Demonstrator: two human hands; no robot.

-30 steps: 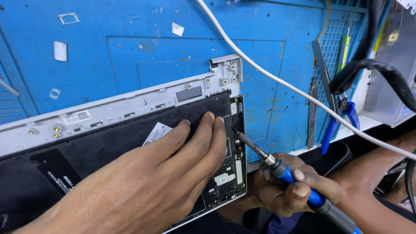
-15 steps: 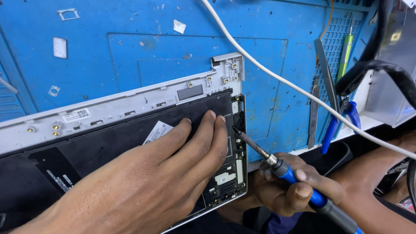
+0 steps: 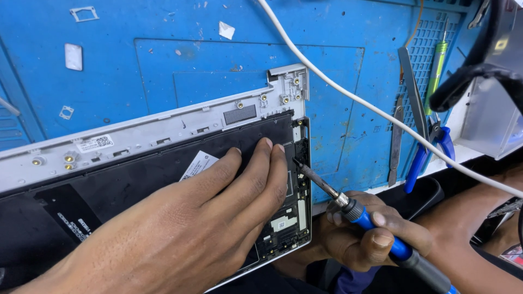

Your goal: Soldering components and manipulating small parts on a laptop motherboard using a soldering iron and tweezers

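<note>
An opened silver laptop case (image 3: 180, 122) lies tilted on a blue work mat, its black inner panel facing up. My left hand (image 3: 185, 228) rests flat on that black panel, fingers together and pointing toward the case's right edge. My right hand (image 3: 370, 234) grips a blue-handled soldering iron (image 3: 354, 209). Its metal tip touches the small circuit board strip (image 3: 297, 179) along the right edge of the case, just beside my left fingertips.
A white cable (image 3: 381, 114) runs diagonally over the blue mat (image 3: 163, 54). Tweezers (image 3: 411, 87), blue-handled pliers (image 3: 430, 147) and a green tool (image 3: 436, 71) lie at the right. A black cable (image 3: 468, 76) loops at top right near a white box (image 3: 496, 125).
Both hands hold nearly the same pose; the iron's tip stays at the case's right edge. The view shifts only slightly.
</note>
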